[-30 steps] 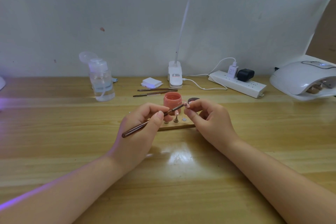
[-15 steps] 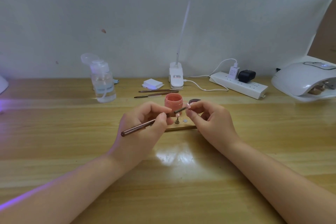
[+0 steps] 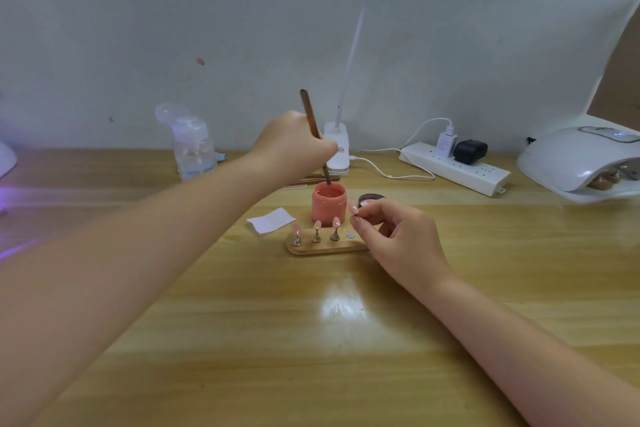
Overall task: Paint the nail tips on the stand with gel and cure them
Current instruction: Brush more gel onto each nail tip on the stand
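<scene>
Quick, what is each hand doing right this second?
Left hand: closed round a brush, its tip dipped in the pink gel jar.
Right hand: pinching a small nail tip beside the wooden stand.

Left arm extends forward across the table, forearm raised, wrist bent down. Left hand (image 3: 294,146) grips a brush (image 3: 313,128) near upright, fingers curled round its shaft. Right forearm rests low, angled inward. Right hand (image 3: 398,239) pinches a nail tip (image 3: 353,210) between thumb and forefinger, remaining fingers loosely curled.
</scene>
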Demonstrator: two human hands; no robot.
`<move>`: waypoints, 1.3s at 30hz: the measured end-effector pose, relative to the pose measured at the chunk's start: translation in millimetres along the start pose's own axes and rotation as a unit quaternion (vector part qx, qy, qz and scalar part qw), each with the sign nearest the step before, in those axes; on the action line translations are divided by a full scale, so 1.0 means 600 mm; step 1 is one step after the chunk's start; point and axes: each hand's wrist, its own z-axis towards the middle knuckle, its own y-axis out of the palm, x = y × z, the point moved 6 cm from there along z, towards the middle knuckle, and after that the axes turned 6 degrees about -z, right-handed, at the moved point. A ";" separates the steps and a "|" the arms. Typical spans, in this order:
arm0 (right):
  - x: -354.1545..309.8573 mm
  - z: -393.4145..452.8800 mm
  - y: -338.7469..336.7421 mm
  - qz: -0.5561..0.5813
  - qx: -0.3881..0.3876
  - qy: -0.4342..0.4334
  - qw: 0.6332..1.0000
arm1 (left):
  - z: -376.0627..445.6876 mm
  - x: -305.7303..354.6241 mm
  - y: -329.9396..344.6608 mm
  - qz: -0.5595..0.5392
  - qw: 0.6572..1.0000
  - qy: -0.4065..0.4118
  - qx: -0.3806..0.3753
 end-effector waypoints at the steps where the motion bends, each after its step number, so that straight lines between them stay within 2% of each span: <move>1: 0.001 0.000 0.000 -0.001 0.000 0.000 1.000 | 0.005 0.004 0.010 0.011 1.000 -0.008 -0.024; 6: 0.001 0.001 0.001 -0.005 -0.001 -0.001 1.000 | 0.009 0.005 0.054 0.038 0.994 -0.039 -0.098; 9: 0.001 0.001 0.002 -0.014 0.002 -0.002 1.000 | 0.007 -0.010 0.062 0.013 0.992 -0.065 -0.103; 15: 0.001 0.002 0.002 -0.028 0.000 -0.003 1.000 | 0.021 -0.049 0.014 -0.153 0.982 -0.111 0.010; 18: 0.002 0.002 0.002 -0.028 -0.001 -0.004 1.000 | 0.014 -0.083 -0.002 -0.231 0.959 -0.161 0.045; 23: 0.001 0.002 0.002 -0.028 -0.002 -0.005 1.000 | -0.011 -0.140 0.000 -0.330 0.910 -0.244 0.056; 27: 0.002 0.002 0.001 -0.028 -0.001 -0.005 1.000 | -0.023 -0.162 -0.014 -0.369 0.889 -0.254 0.098; 29: 0.002 0.002 0.001 -0.030 -0.002 -0.005 1.000 | -0.031 -0.161 -0.022 -0.397 0.879 -0.234 0.121; 32: 0.001 0.003 0.001 -0.032 -0.003 -0.008 0.999 | -0.054 -0.138 -0.024 -0.443 0.877 -0.147 0.118; 36: 0.002 0.002 0.000 -0.034 0.001 -0.009 0.999 | -0.111 -0.098 -0.016 -0.431 0.899 -0.012 0.081; 39: 0.003 0.002 0.000 -0.035 0.004 -0.005 0.999 | -0.163 -0.071 -0.003 -0.380 0.921 0.070 0.054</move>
